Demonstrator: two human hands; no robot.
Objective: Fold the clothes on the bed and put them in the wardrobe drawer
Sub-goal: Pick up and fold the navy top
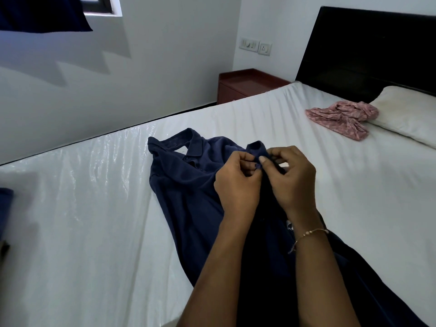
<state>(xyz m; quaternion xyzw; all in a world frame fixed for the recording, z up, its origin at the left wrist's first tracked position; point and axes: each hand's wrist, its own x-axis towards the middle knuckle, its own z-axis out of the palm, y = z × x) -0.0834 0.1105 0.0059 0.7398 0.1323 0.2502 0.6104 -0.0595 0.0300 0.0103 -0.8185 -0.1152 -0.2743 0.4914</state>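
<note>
Both hands meet over the navy polo shirt (188, 185) spread on the bed (94, 208). The left hand (238, 182) is curled, its thumb and bent fingers pinching a small bit of the shirt's fabric at the raised sleeve edge. The right hand (292, 178) faces it, fingers curled and thumb pressed down on the same fold, so the 2 hands grip the cloth almost fingertip to fingertip. A thin gold-coloured bracelet (311, 233) circles the right wrist. The shirt is soft, matte knit with a ribbed collar lying open toward the far edge of the bed and a short button placket below it; its body runs back toward the person, where the lower part falls into dark shadow under the forearms. The bed is covered in white sheeting that is glossy and rippled like plastic wrap on the near left side, and duller and lightly creased toward the head. A crumpled pink patterned garment (339, 119) lies well apart from the shirt, just beside a white pillow (408, 112) that rests against a flat black headboard (368, 48). A boxy reddish-brown bedside table (245, 84) stands at the far corner of the bed, below white wall switches (256, 46).
</note>
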